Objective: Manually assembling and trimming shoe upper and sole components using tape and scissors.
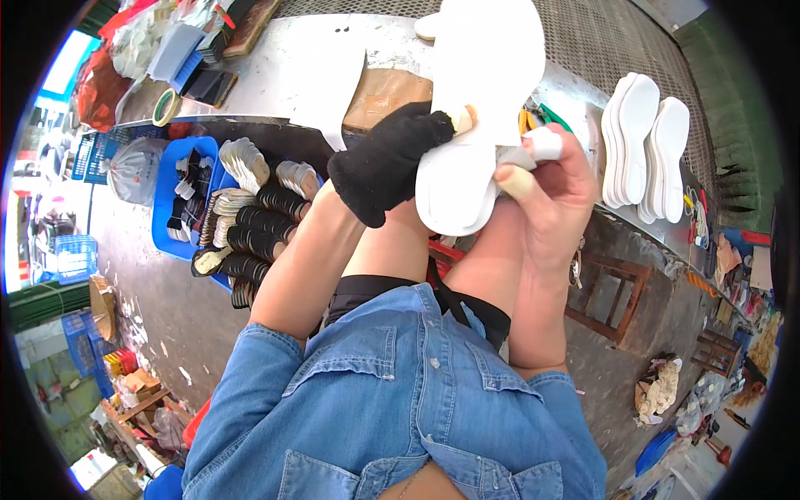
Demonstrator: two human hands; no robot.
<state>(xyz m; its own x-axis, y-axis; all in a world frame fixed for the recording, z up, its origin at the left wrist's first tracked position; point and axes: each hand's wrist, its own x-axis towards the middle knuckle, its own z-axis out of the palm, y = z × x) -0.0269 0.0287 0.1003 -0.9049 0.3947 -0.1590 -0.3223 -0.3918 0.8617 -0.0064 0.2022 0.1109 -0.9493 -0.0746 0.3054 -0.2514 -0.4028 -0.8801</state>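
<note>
Currently, the gloved left hand (pixel 392 158) and bare right hand (pixel 554 179) both grip a white insole (pixel 462 179) with closed fingers above the lap, near the bench (pixel 275 71), where a loosened pinch would likely drop it.

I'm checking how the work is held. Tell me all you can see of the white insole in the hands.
The white insole is a flat, foot-shaped piece, apparently foam or board, plain and unmarked, with a faint raised line near its rounded lower end. It is held up above the lap, tilted, another white sheet overlapping its upper part. The left hand, in a black glove with a taped fingertip, clasps its left edge; the bare right hand pinches its right edge, thumb taped.
</note>
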